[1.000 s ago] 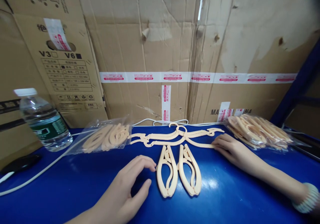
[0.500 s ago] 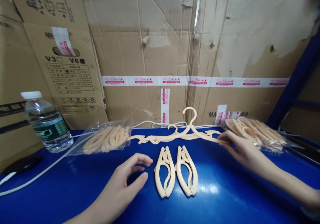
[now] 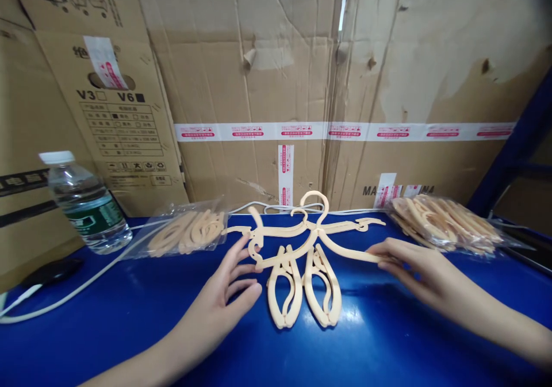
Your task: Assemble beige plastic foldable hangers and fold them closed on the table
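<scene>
A cream folding clothes hanger point(image 3: 345, 251) is held up over the table, its hook upward. My right hand point(image 3: 416, 266) pinches the end of its right arm. At its left arm, where a jointed end piece sticks up, is my left hand point(image 3: 230, 289). Those fingers are apart and close against the joint; whether they touch it I cannot tell. A second unfolded hanger point(image 3: 282, 230) lies just behind, partly covered by the held one. Below, side by side on the blue table, are two folded hangers, the left folded hanger point(image 3: 295, 301) and the right folded hanger point(image 3: 335, 298).
A clear bag of folded hangers point(image 3: 190, 232) lies at the left, and a fuller bag point(image 3: 448, 226) at the right. A water bottle point(image 3: 92, 209), a black device point(image 3: 52, 273) and a white cable point(image 3: 81, 289) are at far left. Cardboard point(image 3: 250, 94) walls the blue table's point(image 3: 366, 347) back.
My right hand has drawn the hanger toward me, off the one behind it. My left hand has risen to its left end, where the end piece now sticks upward.
</scene>
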Available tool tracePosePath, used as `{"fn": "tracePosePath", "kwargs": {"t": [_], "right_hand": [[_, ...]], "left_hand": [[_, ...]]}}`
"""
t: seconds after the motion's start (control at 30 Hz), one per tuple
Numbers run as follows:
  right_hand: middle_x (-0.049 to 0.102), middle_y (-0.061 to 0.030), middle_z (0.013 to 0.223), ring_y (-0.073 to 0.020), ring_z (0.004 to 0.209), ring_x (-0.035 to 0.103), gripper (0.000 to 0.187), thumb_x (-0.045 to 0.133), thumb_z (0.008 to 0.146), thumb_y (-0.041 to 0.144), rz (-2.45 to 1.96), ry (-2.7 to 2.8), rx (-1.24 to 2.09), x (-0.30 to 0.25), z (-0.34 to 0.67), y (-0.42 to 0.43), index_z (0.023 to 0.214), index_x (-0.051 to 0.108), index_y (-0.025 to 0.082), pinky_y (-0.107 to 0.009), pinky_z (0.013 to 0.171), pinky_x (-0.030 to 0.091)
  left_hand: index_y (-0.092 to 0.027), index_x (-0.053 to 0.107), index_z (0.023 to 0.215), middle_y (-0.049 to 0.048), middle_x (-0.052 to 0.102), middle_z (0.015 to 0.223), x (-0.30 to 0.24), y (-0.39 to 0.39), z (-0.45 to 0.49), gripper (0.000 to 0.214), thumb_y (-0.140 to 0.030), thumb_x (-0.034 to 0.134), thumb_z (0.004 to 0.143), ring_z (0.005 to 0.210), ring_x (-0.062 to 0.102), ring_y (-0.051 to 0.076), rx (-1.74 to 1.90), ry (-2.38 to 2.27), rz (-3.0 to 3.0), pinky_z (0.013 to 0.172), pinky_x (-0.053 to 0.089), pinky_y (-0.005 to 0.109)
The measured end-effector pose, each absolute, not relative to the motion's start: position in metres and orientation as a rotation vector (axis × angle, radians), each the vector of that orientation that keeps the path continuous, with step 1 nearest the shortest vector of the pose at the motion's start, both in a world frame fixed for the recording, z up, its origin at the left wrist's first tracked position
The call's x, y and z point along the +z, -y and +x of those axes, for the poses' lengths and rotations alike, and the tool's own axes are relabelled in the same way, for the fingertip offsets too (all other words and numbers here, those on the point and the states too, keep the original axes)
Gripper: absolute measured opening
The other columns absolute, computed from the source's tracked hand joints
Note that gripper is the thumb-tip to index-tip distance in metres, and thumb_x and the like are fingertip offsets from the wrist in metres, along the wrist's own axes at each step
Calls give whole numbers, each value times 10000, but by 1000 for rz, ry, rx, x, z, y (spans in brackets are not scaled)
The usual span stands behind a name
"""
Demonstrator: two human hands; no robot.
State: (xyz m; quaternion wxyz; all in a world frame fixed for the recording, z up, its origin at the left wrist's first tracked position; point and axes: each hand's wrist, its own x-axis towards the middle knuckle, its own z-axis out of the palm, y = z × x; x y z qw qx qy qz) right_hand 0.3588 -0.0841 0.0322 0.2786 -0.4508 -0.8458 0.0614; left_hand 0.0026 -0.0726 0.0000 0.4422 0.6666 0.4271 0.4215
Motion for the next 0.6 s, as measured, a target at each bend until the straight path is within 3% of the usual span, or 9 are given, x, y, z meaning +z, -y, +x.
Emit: {"fn": "tracePosePath", "kwargs": {"t": [0.13, 0.23, 0.43, 0.6], "right_hand": [[638, -38, 986, -183, 865, 620, 177, 411, 1022, 267, -1173, 2347, 299, 31, 348, 91, 1107, 564, 241, -293, 750, 509], [627, -44, 998, -182, 872, 608, 229, 411, 1012, 210, -1108, 2417, 221, 31, 344, 94, 1193, 546, 248, -293, 748, 505], [667, -95, 950, -253, 785, 607, 298, 382, 974, 131, -1022, 2554, -496, 31, 347, 94, 1205, 563, 187, -381, 653, 496], [726, -145, 965, -230, 638, 677, 405, 292, 882, -27, -1004, 2430, -1040, 32, 345, 102, 1153, 566, 96, -339, 518, 503]], "left_hand": [[-319, 543, 1306, 56, 582, 1291, 12, 81, 4, 406, -353, 561, 902, 1172, 555, 271, 920, -1097, 1968, 986, 458, 378], [-295, 614, 1210, 23, 684, 1012, 17, 83, 5, 314, -407, 515, 933, 981, 632, 232, 886, -1154, 1954, 916, 482, 339], [-271, 640, 1175, 1, 686, 933, 18, 81, 4, 337, -444, 547, 900, 809, 623, 188, 945, -1222, 1830, 774, 491, 278], [-270, 643, 1179, -12, 658, 826, 13, 80, 4, 347, -436, 567, 884, 692, 583, 156, 945, -1205, 1774, 661, 481, 240]]}}
